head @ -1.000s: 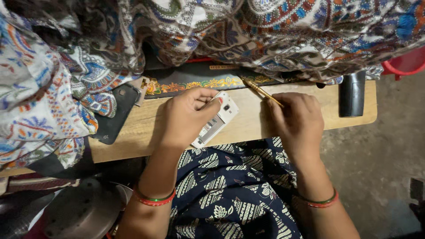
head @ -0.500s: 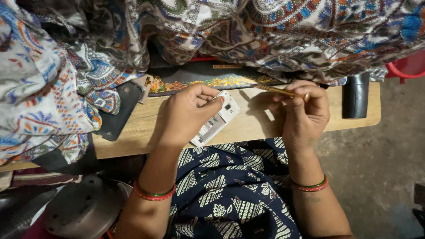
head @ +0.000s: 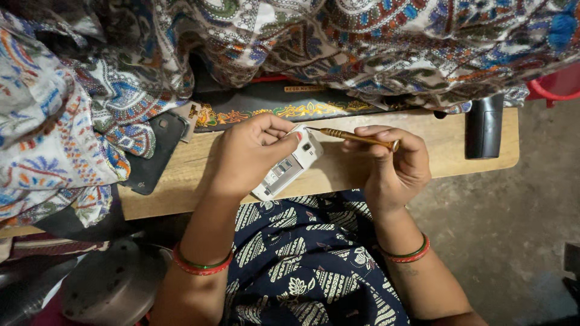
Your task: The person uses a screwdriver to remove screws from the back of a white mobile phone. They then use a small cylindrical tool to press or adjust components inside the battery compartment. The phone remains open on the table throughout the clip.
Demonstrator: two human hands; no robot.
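Much of the wooden table [head: 181, 175] lies under heaps of patterned cloth [head: 374, 42] that spill over it from 9 round to 2 o'clock, so its far edge and whatever sits there cannot be made out; only a black strip with gold ornament [head: 272, 111] peeks out at 12 o'clock. The left hand [head: 251, 154] arches over a small white phone [head: 287, 169] with its back opened, fingers curled and thumb pressed on its upper end, covering about half of it; the phone rests on the table's near edge at the middle of the view. The right hand [head: 393, 160], at 3 o'clock from the phone, pinches a slim gold-handled screwdriver [head: 350, 137] between thumb and bent fingers, the shaft level and its tip touching the phone's top corner. A dark flat cover [head: 151, 157] lies at 9 o'clock, a black upright object [head: 483, 127] at 2 o'clock, its nature unclear
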